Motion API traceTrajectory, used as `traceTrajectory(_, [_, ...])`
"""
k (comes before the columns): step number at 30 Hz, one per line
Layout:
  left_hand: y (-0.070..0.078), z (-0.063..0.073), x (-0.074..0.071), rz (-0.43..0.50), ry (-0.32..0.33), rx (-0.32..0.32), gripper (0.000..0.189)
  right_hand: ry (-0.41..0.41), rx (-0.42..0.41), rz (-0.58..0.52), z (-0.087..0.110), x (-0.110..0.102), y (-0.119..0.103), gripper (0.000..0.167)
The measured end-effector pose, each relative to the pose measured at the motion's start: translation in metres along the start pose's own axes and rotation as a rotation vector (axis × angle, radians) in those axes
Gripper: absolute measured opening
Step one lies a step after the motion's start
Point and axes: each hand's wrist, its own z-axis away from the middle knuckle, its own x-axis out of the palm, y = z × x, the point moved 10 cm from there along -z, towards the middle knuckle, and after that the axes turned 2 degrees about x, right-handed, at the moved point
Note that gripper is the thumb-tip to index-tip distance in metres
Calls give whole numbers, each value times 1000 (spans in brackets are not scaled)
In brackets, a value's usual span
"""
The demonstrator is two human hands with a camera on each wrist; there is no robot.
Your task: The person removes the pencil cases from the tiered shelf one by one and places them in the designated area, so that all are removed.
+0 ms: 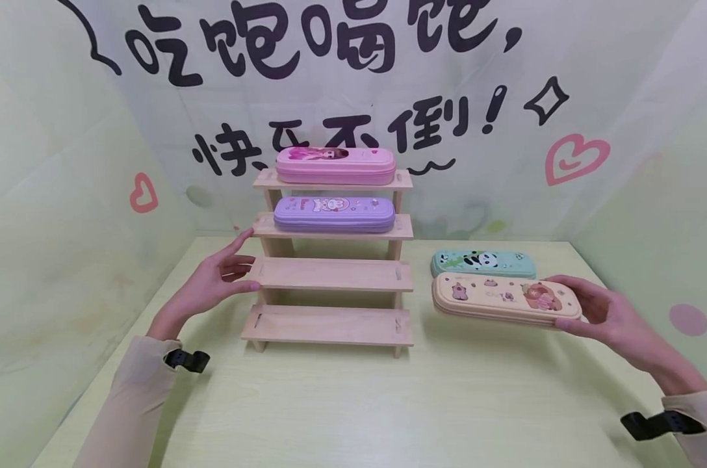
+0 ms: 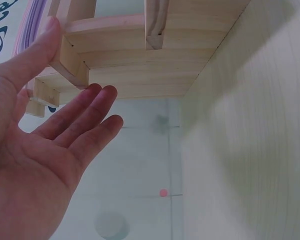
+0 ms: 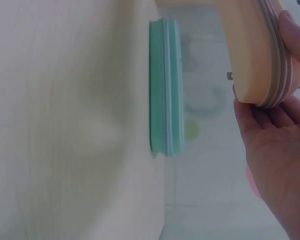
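My right hand point(image 1: 613, 322) grips the right end of a cream pencil case point(image 1: 500, 299) with small cartoon pictures, thumb on the near side. The right wrist view shows this cream case point(image 3: 255, 55) raised off the table, its zipper closed. Behind it on the table lies a green panda pencil case point(image 1: 482, 261). At the left side of a wooden four-tier rack point(image 1: 330, 325), my left hand point(image 1: 210, 283) has its fingers extended, thumb and index finger at the shelf ends. Seen from the left wrist, the left hand point(image 2: 50, 145) is palm-up beside the boards.
On the rack's top tier sits a pink pencil case point(image 1: 336, 170), with a purple pencil case point(image 1: 333, 218) one tier below. The two lower tiers are bare wood. A pale wood-grain table point(image 1: 353, 403) runs underneath, and a printed cloth backdrop point(image 1: 470, 136) encloses the back and sides.
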Motion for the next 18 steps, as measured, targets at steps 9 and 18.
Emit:
traceTrajectory(9, [-1,-1,0,8,-2,-12,107,-39,74,60,-3,-1,33,63])
traceTrajectory(18, [0,0,-1,0,-5,-6,107,-29,134,93,-14,-6,60,61])
